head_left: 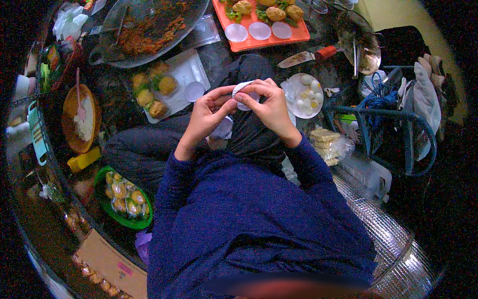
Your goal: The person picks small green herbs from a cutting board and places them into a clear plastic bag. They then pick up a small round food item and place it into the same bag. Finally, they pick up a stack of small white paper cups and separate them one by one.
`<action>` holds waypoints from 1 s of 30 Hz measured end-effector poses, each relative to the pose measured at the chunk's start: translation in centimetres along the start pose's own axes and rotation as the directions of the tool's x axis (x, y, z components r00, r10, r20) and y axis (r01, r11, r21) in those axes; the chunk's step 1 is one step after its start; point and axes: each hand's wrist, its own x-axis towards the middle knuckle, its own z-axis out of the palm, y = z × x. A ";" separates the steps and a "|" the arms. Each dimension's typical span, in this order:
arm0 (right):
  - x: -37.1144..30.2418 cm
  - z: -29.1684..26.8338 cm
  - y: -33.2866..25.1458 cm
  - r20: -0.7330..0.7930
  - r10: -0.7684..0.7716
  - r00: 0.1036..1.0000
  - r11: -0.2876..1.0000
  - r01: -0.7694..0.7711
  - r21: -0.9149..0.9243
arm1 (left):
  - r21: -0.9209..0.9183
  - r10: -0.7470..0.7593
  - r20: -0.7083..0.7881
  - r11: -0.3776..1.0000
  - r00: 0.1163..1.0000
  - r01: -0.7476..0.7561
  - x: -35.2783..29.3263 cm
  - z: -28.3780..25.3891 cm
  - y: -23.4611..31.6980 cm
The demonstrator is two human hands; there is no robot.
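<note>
Between both hands, above my lap, is a white pleated paper baking cup. My left hand pinches its left side with thumb and fingers. My right hand grips its right side, the thumb across the front. Below the hands, something white lies by my leg, partly hidden. Ahead to the left, a white tray carries several golden fried balls with green leaves and one white paper cup. The orange tray farther ahead bears more balls with leaves and three white paper cups.
A big pan of reddish-brown food stands far left. A knife lies ahead right, beyond a white plate of small eggs. Blue baskets stand right. A green basket of wrapped pieces and a brown bowl of white powder sit left.
</note>
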 end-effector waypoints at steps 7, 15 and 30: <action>0.0 0.3 0.0 -0.012 0.010 1.000 1.000 -0.009 0.015 | 0.040 -0.060 -0.017 0.997 0.998 0.060 0.0 -0.1 0.3; 0.1 0.2 -0.1 -0.024 0.008 1.000 1.000 -0.008 0.012 | 0.006 -0.002 -0.001 1.000 1.000 0.002 -0.1 0.1 0.3; 0.5 0.0 -0.5 -0.007 -0.015 1.000 1.000 0.015 -0.005 | -0.018 -0.005 -0.018 1.000 1.000 0.005 0.1 -0.1 0.3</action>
